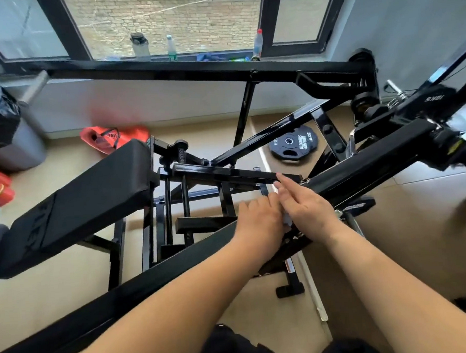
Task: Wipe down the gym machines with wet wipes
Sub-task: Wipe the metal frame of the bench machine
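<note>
1. Both of your hands meet over the black machine frame [363, 167], right at the joint where its long beams cross.
2. Your left hand [259, 218] lies palm down, fingers curled forward; whether it grips anything, I cannot tell.
3. Your right hand [307, 207] sits just beside it, fingers stretched out flat and touching the beam.
4. A scrap of white wet wipe [286, 219] peeks out between the two hands, pressed against the metal; which hand holds it is hidden.
5. Off to your left, the padded bench [84, 197] slopes up, tilted.
6. Down on the floor beyond the frame lies a weight plate [293, 143], flat.
7. Up on the window sill [163, 60] stand three bottles [171, 47], well apart from your hands.
8. An orange bag [113, 137] lies near the wall.
</note>
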Motion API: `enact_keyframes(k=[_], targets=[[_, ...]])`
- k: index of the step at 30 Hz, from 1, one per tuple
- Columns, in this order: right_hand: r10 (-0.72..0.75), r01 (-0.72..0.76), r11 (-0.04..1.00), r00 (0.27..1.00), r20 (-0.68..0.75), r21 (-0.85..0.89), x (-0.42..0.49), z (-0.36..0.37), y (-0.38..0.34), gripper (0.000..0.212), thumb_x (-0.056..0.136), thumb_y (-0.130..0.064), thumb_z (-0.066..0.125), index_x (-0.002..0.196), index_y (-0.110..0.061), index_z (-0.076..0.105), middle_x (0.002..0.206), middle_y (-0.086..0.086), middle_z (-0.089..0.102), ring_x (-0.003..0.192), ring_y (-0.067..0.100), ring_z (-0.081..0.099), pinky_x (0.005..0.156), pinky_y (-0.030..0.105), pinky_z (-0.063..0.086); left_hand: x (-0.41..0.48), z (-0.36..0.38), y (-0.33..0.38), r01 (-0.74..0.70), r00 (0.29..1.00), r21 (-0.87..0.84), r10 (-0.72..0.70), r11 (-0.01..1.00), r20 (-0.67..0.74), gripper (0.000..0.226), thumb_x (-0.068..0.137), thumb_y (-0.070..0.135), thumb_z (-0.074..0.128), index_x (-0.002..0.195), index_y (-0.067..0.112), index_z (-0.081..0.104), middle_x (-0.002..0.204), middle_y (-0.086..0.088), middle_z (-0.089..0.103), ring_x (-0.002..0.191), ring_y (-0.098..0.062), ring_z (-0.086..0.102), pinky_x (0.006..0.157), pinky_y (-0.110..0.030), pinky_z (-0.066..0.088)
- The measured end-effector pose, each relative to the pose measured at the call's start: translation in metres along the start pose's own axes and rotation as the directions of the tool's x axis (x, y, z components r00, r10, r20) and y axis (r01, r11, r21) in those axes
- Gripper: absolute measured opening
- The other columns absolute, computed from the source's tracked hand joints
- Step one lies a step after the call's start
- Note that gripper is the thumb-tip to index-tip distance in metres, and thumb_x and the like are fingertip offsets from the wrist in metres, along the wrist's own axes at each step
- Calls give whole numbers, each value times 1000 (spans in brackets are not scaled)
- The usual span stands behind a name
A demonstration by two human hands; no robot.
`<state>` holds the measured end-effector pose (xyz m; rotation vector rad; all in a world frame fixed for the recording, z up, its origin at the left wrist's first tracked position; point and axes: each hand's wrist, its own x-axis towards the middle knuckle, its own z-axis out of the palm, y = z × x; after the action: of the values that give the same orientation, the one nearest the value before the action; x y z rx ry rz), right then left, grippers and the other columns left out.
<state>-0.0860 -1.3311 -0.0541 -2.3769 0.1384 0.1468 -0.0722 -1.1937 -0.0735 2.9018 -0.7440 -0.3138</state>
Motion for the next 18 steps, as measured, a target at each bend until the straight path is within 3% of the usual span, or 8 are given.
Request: enact_keyframes(k=[2,4,6,8,11,14,16,18], targets=[[-20,17,998,999,-49,-55,-5,-3,0,46,108,-45,39,153,-36,46,151,-15,53,141,6,43,119,31,30,-15,0,-15,-60,998,24,60,998,7,77,102,47,50,158,9,15,140,-10,49,127,-32,51,113,-49,32],[-124,58,920,981,-147,-389,-9,-2,9,48,106,-44,34,148,-29,54,154,-4,52,147,14,39,124,33,24,-36,5,-40,-92,996,56,90,994,27,80,104,40,49,160,10,1,145,-11,44,129,-32,47,120,-51,27],[-111,10,830,983,-147,-557,-11,2,18,58,105,-50,22,152,-31,49,163,-3,39,156,18,25,129,41,11,-54,11,-60,-94,995,66,90,993,52,82,104,36,49,160,14,-7,143,-10,42,128,-31,45,122,-51,23],[-57,-31,831,988,-141,-556,-9,7,24,62,104,-54,13,158,-35,37,168,-10,24,159,14,12,130,41,2,-52,9,-60,-103,993,72,98,992,72,80,106,41,44,160,12,-7,144,-11,41,130,-31,44,123,-51,20],[-66,-21,831,989,-136,-555,-5,5,25,61,102,-55,13,158,-39,33,167,-17,19,158,8,10,130,38,2,-26,-3,-36,-106,989,33,102,994,107,84,106,46,42,161,7,-7,157,-15,31,147,-35,30,125,-54,13],[-52,-10,914,988,-142,-405,-3,-14,29,58,103,-54,23,155,-38,42,162,-23,29,154,1,21,129,34,15,-8,-2,-17,-155,984,47,150,987,93,83,108,38,38,159,7,-19,170,-17,-6,157,-34,-9,127,-54,-2],[-49,1,952,987,-150,-307,-4,-27,31,49,106,-47,37,152,-34,49,160,-20,38,150,2,31,126,31,23,-17,-2,-18,-183,980,53,177,982,96,82,107,27,37,157,10,-26,169,-15,-21,156,-33,-19,127,-51,-5],[-90,13,921,980,-179,-390,-4,-35,36,46,106,-43,43,149,-30,54,160,-11,43,150,8,35,125,31,25,-38,-4,-25,-231,968,86,221,969,115,84,104,17,36,154,12,-31,166,-13,-30,154,-32,-24,127,-48,-9]])
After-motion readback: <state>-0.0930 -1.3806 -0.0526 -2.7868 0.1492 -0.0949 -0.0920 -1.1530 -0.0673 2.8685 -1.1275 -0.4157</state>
